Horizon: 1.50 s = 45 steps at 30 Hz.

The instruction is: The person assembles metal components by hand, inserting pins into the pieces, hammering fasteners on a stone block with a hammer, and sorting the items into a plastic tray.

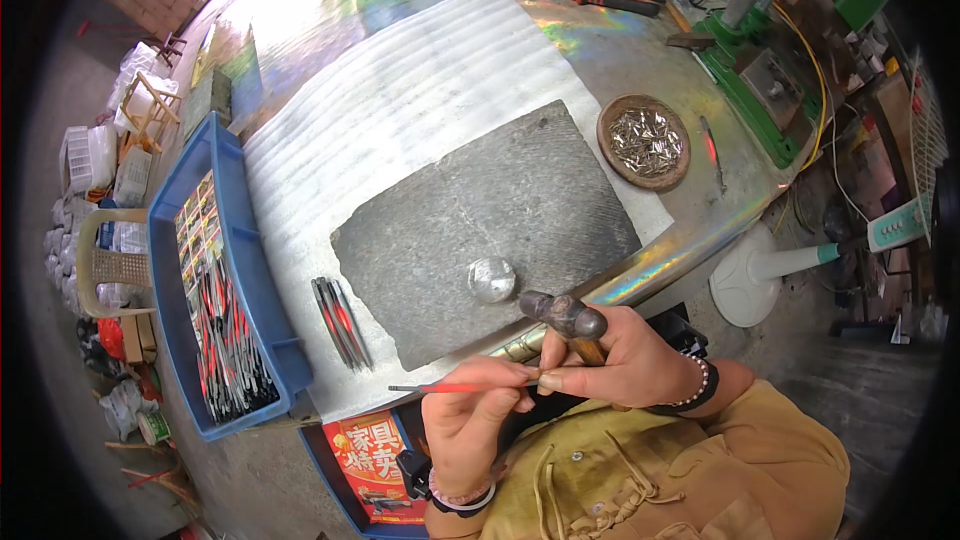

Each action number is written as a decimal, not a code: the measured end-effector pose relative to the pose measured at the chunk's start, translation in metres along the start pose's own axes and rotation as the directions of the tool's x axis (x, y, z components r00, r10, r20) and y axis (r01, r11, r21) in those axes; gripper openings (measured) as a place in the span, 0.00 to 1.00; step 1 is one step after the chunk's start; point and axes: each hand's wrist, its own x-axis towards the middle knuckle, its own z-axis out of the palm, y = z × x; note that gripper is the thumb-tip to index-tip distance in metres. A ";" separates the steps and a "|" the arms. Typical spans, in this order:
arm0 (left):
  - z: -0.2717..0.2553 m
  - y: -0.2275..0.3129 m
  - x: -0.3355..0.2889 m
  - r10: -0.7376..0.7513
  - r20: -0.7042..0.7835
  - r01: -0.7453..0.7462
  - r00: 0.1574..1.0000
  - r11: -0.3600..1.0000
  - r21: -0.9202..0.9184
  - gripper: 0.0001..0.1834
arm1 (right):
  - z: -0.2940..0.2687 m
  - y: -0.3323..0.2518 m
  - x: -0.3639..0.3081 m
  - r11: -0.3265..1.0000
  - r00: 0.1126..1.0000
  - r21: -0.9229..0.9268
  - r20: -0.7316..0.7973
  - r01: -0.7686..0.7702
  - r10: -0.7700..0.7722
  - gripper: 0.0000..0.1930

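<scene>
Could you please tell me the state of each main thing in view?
Left hand: closed on red rod
Right hand: closed on hammer
Blue bin: open, holding many rods
Round bowl: uncovered, holding metal pieces
Stone slab: lying flat
Clear round piece: resting on slab
Loose rods: lying together

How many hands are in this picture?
2. The left hand, at the lower middle, holds a thin red-and-black rod; the right hand, just right of it, holds a hammer. No other hands show.

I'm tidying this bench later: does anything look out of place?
Possibly one thin red-and-black tool: it lies alone right of the brown bowl, away from the similar-looking ones in the blue bin.
</scene>
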 end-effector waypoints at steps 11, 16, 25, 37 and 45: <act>0.004 -0.015 -0.005 0.004 -0.005 -0.005 1.000 0.981 -0.193 0.11 | 0.002 0.004 0.000 0.988 0.995 0.117 0.009 0.102 -0.104 0.10; 0.005 -0.008 -0.003 0.031 0.013 -0.028 0.999 0.985 -0.170 0.11 | -0.003 0.001 -0.002 0.991 0.996 0.107 -0.042 0.078 -0.074 0.07; -0.009 0.023 0.024 0.182 -0.103 -0.188 0.978 0.980 -0.059 0.10 | -0.028 -0.027 0.003 0.779 0.922 -0.612 -0.208 0.137 -0.326 0.17; 0.002 0.033 0.061 0.175 -0.032 -0.149 0.984 0.908 0.392 0.07 | -0.039 -0.043 0.027 0.737 0.924 -0.635 -0.092 0.234 -0.372 0.19; 0.010 0.035 0.064 0.204 -0.016 -0.160 0.979 0.811 0.562 0.05 | -0.047 -0.045 0.030 0.684 0.930 -0.686 -0.029 0.249 -0.367 0.18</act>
